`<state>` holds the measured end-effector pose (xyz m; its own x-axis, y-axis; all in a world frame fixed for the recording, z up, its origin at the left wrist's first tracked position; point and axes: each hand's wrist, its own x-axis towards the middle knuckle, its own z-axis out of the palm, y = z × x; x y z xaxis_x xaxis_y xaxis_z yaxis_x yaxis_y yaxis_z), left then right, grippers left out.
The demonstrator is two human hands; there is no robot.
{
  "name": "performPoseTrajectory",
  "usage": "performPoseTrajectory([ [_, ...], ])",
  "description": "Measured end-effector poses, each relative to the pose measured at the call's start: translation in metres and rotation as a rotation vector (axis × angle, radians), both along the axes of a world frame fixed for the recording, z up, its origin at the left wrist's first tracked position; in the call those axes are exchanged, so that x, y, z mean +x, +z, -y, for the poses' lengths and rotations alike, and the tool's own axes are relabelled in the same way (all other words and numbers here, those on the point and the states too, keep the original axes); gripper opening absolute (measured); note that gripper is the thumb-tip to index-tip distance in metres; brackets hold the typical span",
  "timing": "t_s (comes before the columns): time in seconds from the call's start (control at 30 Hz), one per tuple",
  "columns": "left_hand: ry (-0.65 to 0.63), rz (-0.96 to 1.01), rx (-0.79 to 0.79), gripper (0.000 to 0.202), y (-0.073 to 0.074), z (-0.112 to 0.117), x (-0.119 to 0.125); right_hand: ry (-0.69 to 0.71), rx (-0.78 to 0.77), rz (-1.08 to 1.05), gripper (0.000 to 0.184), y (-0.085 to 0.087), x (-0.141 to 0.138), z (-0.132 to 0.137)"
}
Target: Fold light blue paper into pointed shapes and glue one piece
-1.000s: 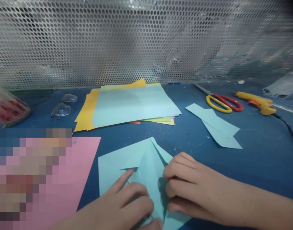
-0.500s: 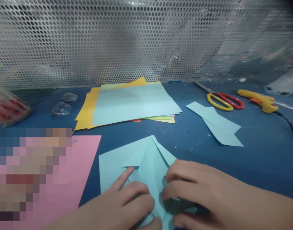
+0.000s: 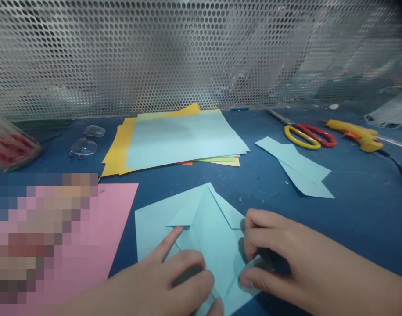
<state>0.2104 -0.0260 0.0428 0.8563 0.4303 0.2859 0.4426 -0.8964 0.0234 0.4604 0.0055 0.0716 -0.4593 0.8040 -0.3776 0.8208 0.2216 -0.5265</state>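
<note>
A folded light blue paper (image 3: 217, 259) lies in front of me, its pointed top away from me and a small triangular flap on either side of a centre panel. My left hand (image 3: 181, 276) rests on its left half. The index finger stretches out and presses just under the left flap, while the other fingers curve apart over the paper. At the right edge, my right hand (image 3: 276, 254) has curled fingers and thumb closed on the paper's right side. The lower end of the paper runs out of view.
A pink sheet (image 3: 118, 219) lies at left, partly under a pixelated patch. Behind are a stack of coloured paper (image 3: 184, 136) and glasses (image 3: 84, 147). To the right are blue paper offcuts (image 3: 296, 164), scissors (image 3: 303, 134) and a yellow glue gun (image 3: 355, 134) with its cord. Perforated metal (image 3: 188, 57) stands behind.
My right hand has shifted right, from over the paper's middle to its right edge, uncovering the right flap and more of the centre panel. My left hand stays in place.
</note>
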Motion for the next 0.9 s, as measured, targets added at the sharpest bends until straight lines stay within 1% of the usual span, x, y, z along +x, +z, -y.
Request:
performPoseTrajectory([
  [0.07, -0.026, 0.013, -0.023, 0.008, 0.004, -0.003, 0.000, -0.001, -0.002, 0.025, 0.017, 0.001, -0.002, -0.001],
  [0.1, -0.046, 0.028, -0.032, 0.010, 0.006, -0.005, 0.000, 0.001, -0.008, 0.035, 0.017, 0.001, -0.003, -0.001],
  [0.23, -0.087, 0.095, -0.082, 0.031, 0.008, -0.008, -0.001, -0.013, -0.029, 0.066, 0.020, 0.002, -0.005, -0.001],
  [0.3, -0.084, 0.126, -0.103, 0.036, 0.007, -0.010, -0.002, -0.032, -0.039, 0.066, 0.021, 0.000, -0.004, 0.000],
  [0.4, -0.080, 0.127, -0.111, 0.032, 0.005, -0.012, -0.001, -0.060, -0.044, 0.057, 0.024, -0.003, -0.003, 0.000],
  [0.53, -0.142, 0.053, -0.162, 0.025, 0.008, -0.015, -0.002, -0.089, -0.092, 0.043, 0.023, -0.002, -0.003, -0.001],
  [0.6, -0.150, 0.023, -0.200, 0.021, 0.010, -0.015, -0.004, -0.083, -0.125, 0.041, 0.022, 0.000, -0.003, -0.003],
  [0.7, -0.134, 0.064, -0.250, 0.015, 0.012, -0.015, -0.008, -0.055, -0.097, 0.021, 0.022, 0.003, -0.003, -0.005],
  [0.73, -0.132, 0.072, -0.274, 0.017, 0.012, -0.015, -0.008, -0.044, -0.079, 0.015, 0.024, 0.003, -0.003, -0.005],
  [0.8, -0.141, 0.106, -0.295, 0.026, 0.012, -0.016, -0.007, -0.026, -0.047, 0.018, 0.025, 0.004, -0.002, -0.005],
  [0.9, -0.136, 0.138, -0.272, 0.037, 0.012, -0.017, -0.003, 0.000, -0.011, 0.015, 0.026, 0.005, -0.002, -0.004],
])
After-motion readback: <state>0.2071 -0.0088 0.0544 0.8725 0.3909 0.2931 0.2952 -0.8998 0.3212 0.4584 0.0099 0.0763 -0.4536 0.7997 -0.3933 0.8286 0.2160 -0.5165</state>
